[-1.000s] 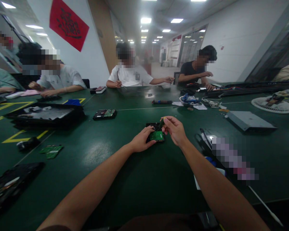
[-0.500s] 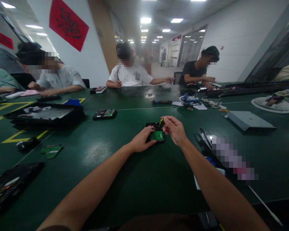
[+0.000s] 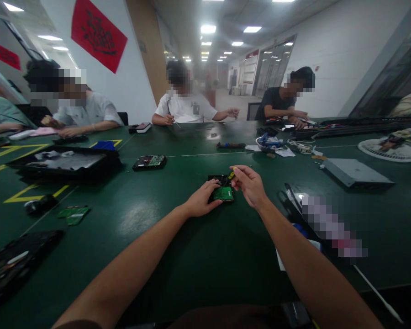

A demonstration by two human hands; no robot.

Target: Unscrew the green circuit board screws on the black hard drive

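Observation:
A hard drive (image 3: 223, 194) with a green circuit board uppermost lies flat on the green table in front of me. My left hand (image 3: 204, 198) grips its left side, fingers over the far part and thumb along the near edge. Between the thumb and fingers of my right hand (image 3: 248, 183) is a small yellow-and-black screwdriver (image 3: 231, 175). It tilts down towards the far part of the drive; whether its tip sits in a screw is too small to tell.
Another hard drive (image 3: 149, 162) lies further off, left of centre. A black tray (image 3: 65, 164), a loose green circuit board (image 3: 74, 214) and a black device (image 3: 17, 262) are on the left. To the right sits a flat grey metal box (image 3: 356, 172). Three people sit opposite.
The screwdriver has turned slightly in my right fingers, showing more of its yellow side. My left hand and the hard drive stay in place.

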